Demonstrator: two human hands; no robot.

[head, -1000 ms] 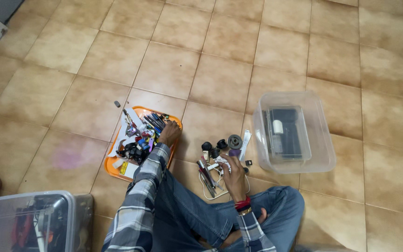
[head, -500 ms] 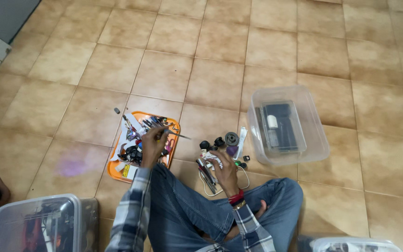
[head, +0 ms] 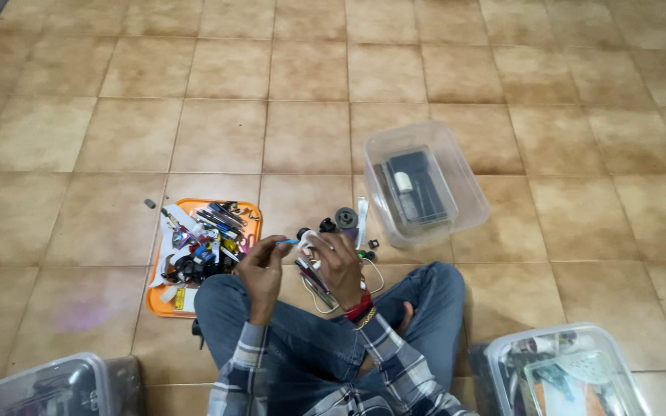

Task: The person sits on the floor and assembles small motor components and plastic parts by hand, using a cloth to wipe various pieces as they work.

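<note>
Two hands meet over my lap as I sit cross-legged on the tan tiled floor (head: 310, 139): my left hand (head: 260, 266) pinches a thin blue pen-like stick (head: 287, 242) near its rear end, fingers closed narrow around it, its tip pointing toward my right hand (head: 342, 258), which is curled over a small white piece (head: 310, 235) I cannot make out clearly. The stick seems light and stiff, smooth plastic by the look of it, so I judge it could slip or twist if held only at the end; a grip nearer its middle, between thumb and two fingers, should steady it. Under my right hand, on the floor, lies a loose bundle of dark slim tools and a pale wire loop (head: 325, 285), likely springy and prone to tangle. Just beyond sit small black round parts (head: 346, 218). To my left, an orange flat tray (head: 165, 302) carries a heap of mixed pens and bits. Ahead to the right stands a clear plastic tub (head: 460, 212) holding a dark flat case, and more clear bins (head: 572, 370) sit near my knees.
</note>
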